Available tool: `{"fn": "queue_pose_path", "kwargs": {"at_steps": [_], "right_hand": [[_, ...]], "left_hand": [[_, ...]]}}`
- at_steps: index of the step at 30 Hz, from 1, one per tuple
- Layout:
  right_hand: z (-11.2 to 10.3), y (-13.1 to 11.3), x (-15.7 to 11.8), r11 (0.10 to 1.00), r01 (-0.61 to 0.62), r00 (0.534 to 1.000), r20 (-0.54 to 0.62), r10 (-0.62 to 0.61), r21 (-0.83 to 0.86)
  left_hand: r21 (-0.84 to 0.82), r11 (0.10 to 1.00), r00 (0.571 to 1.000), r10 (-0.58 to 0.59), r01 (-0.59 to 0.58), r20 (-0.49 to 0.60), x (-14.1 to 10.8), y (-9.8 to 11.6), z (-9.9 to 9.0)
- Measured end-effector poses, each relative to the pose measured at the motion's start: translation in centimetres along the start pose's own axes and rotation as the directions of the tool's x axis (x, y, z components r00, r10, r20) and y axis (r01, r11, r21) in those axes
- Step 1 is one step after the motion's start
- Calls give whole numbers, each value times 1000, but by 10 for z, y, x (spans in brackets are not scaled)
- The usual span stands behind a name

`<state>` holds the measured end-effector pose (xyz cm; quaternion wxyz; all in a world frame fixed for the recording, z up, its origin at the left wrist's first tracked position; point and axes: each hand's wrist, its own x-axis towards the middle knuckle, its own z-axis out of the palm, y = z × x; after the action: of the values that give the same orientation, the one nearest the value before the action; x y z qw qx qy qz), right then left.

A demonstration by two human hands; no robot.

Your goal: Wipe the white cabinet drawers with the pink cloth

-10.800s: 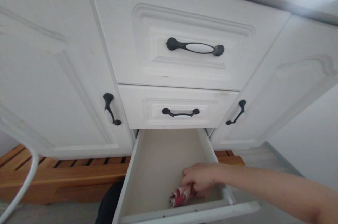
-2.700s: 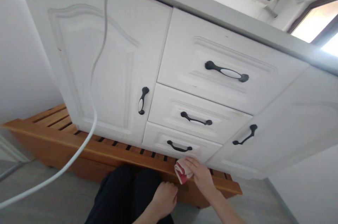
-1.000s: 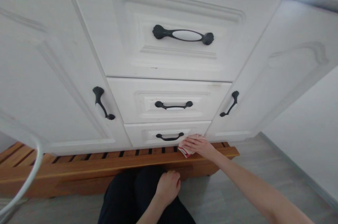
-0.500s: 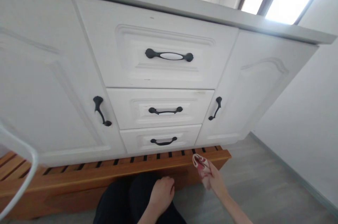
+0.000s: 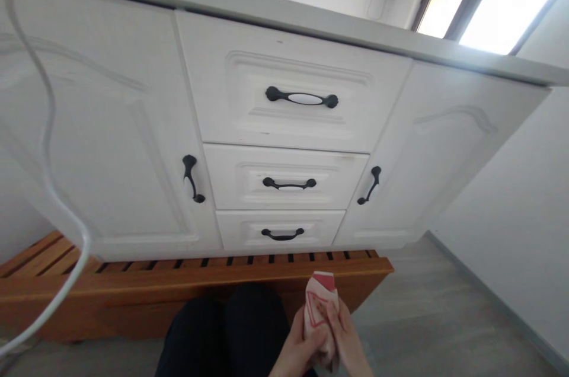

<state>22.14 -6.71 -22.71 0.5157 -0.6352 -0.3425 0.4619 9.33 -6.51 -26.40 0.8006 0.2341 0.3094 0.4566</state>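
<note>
Low in the view, both hands meet around a folded white cloth (image 5: 316, 306) with red markings and a red patch at its upper end. My left hand (image 5: 297, 346) grips the cloth from the left, its thumb lying across the front. From the other side, my right hand (image 5: 348, 338) has its fingers pressed against the cloth. The lower part of the cloth is partly covered by the hands. Just beyond them runs the front edge of a slatted wooden bench (image 5: 195, 285).
A white cabinet (image 5: 133, 98) with black handles rises beyond the bench, its drawers (image 5: 306, 128) and doors closed. A white cable (image 5: 51, 146) hangs down on the left. My dark-clad knees (image 5: 249, 318) are against the bench. Grey floor (image 5: 435, 306) lies to the right.
My left hand has moved right, off my knee, and taken hold of the cloth. My right hand has brought the cloth lower and slightly left. The cloth now stands upright. The view has shifted.
</note>
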Motion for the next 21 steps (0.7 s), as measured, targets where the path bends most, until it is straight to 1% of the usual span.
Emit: {"fn": "queue_pose_path", "kwargs": {"at_steps": [1, 2, 3, 4, 6, 7, 8, 10, 13, 14, 15, 18, 19, 21], "right_hand": [[-1, 0, 3, 997, 40, 999, -23, -41, -64], [-2, 1, 5, 996, 50, 998, -21, -52, -75], [-2, 1, 7, 999, 30, 1000, 8, -29, -38], [-3, 1, 7, 999, -19, 998, 56, 17, 34], [-5, 0, 6, 974, -136, 975, 200, 99, 184], [-5, -2, 4, 959, -175, 959, 258, 115, 223], [-6, -3, 1, 953, -191, 949, 292, 118, 235], [-10, -8, -4, 965, -167, 951, 293, 104, 201], [-16, -18, -10, 992, -78, 968, 243, 53, 97], [-18, -22, -10, 997, -43, 971, 236, 28, 58], [-19, -25, -10, 1000, -7, 973, 231, 2, 19], [-20, -30, -8, 993, 73, 971, 234, -51, -89], [-19, -30, -7, 990, 85, 969, 241, -56, -112], [-16, -28, -5, 989, 87, 968, 243, -56, -120]], "left_hand": [[-13, 1000, 1000, 22, -22, 9, -3, 4, 4], [-28, 999, 999, 35, -35, 15, -5, 8, 6], [-47, 998, 999, 31, -31, 11, -6, 12, 8], [-72, 997, 1000, 6, -6, -3, -7, 16, 9], [-136, 987, 995, -87, 81, -42, -8, 22, 8], [-160, 980, 990, -131, 122, -49, -9, 22, 7], [-171, 974, 987, -157, 148, -43, -10, 22, 6], [-127, 982, 990, -141, 138, -17, -13, 21, 3], [87, 996, 999, -7, 12, -53, -18, 22, 3], [138, 990, 998, 21, -12, -58, -18, 23, 5], [151, 988, 999, 15, -9, -41, -19, 25, 8], [33, 997, 992, -66, 63, 104, -18, 27, 19], [-8, 998, 988, -66, 68, 139, -18, 26, 23], [-39, 999, 989, -29, 35, 148, -17, 25, 27]]}}
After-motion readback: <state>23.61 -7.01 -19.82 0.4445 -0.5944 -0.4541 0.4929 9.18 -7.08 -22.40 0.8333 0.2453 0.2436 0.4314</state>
